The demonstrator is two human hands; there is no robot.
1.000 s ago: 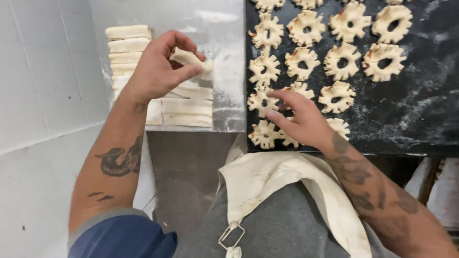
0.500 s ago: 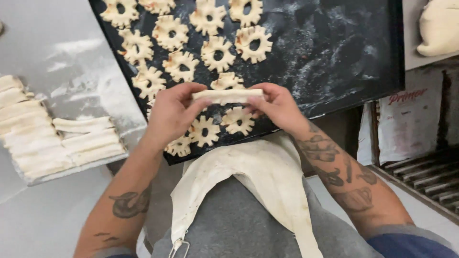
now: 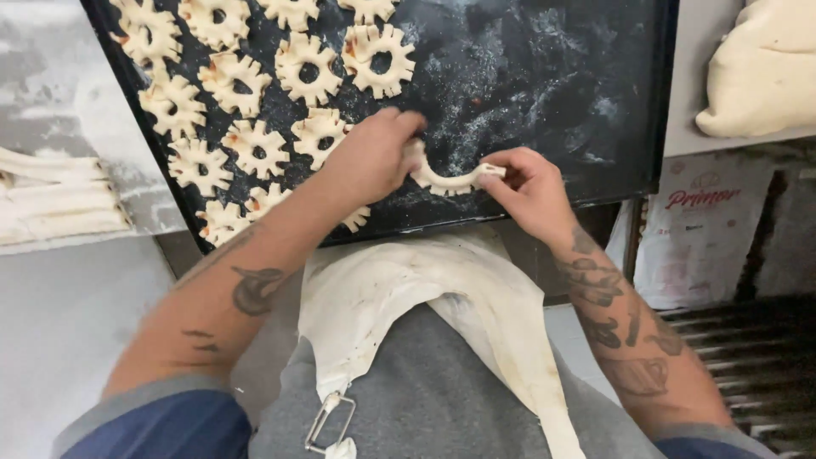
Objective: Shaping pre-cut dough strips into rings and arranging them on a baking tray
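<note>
About a dozen pale, ring-shaped dough pieces with notched edges (image 3: 308, 70) already lie in rows on the left part of the black, flour-dusted baking tray (image 3: 544, 76); the right part of the tray is bare except for flour. One more piece is in the making: a pale, soft strip of dough (image 3: 446, 177) hangs in a downward curve between the two hands, just above the near edge of the tray. The left hand (image 3: 370, 157) pinches its left end with closed fingers, and the right hand (image 3: 527, 189) grips its right end in the same way. The ends are not yet joined, so I judge this ring as half formed.

To the far left, a stack of flat pale dough strips (image 3: 55, 200) waits on the floured grey table (image 3: 51, 93), so much work seems left. A large pale lump of dough (image 3: 761, 72) rests at the far right.
</note>
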